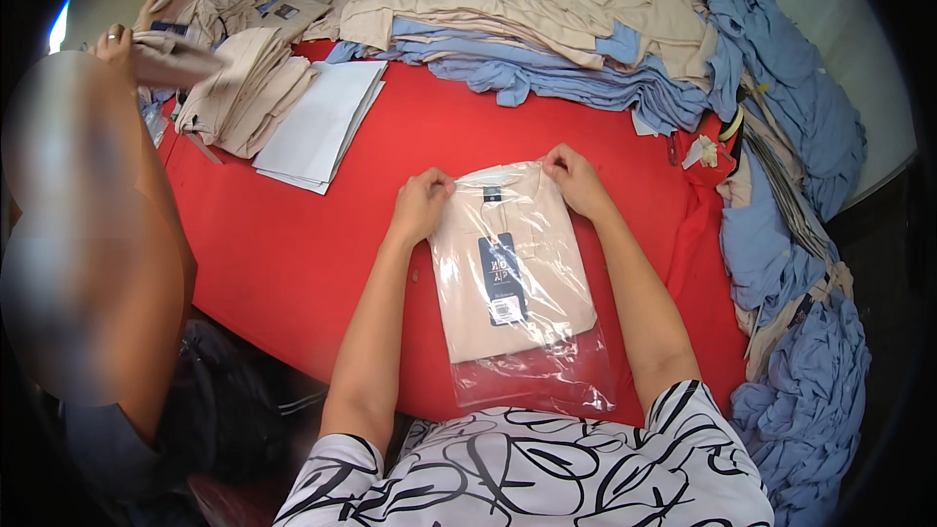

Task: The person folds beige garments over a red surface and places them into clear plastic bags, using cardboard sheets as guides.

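A folded beige shirt point(547, 283) lies flat inside a clear plastic bag point(576, 381) on the red-covered table, right in front of me. A dark blue hang tag point(500, 268) with a white sticker rests on the shirt under the plastic. My left hand point(424, 203) pinches the bag's far left corner. At the far right corner, my right hand point(574, 181) pinches the bag between thumb and fingers. The bag's near end extends past the shirt, flat and see-through.
A stack of white sheets point(317, 127) lies beside folded beige shirts point(249, 88) at the far left. Beige and blue garments point(547, 20) are heaped along the back, with blue cloth point(805, 410) down the right. At left, a co-worker's hand point(117, 51) holds beige fabric.
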The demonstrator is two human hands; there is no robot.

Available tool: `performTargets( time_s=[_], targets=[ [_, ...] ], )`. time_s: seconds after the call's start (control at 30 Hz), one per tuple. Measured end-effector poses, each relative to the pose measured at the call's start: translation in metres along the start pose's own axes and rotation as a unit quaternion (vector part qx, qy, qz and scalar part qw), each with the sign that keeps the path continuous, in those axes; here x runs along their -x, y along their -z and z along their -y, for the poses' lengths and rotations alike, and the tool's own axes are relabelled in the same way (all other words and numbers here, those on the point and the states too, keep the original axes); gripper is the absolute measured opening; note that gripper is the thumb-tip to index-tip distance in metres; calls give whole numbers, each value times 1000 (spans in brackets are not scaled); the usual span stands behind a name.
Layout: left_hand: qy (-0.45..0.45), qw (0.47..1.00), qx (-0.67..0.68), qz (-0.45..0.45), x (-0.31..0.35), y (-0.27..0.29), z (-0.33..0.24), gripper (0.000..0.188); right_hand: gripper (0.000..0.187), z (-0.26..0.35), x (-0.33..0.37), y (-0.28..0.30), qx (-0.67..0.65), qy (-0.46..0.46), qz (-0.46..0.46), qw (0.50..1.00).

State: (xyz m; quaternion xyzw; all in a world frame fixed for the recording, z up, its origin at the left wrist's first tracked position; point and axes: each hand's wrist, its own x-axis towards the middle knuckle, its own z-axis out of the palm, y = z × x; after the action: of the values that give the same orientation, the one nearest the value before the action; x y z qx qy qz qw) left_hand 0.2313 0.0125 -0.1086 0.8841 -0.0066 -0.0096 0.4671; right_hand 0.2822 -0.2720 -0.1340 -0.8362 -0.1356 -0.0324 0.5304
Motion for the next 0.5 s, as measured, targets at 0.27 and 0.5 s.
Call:
performTargets(
  time_s=[0.27, 0.5],
  targets=[
    [-48, 986, -70, -146, -2, -8, 4, 33, 12, 3, 20, 18, -27, -111, -38, 993],
    [71, 979, 181, -58, 18, 0, 11, 32, 26, 15, 33, -3, -220, -159, -79, 959]
  ],
)
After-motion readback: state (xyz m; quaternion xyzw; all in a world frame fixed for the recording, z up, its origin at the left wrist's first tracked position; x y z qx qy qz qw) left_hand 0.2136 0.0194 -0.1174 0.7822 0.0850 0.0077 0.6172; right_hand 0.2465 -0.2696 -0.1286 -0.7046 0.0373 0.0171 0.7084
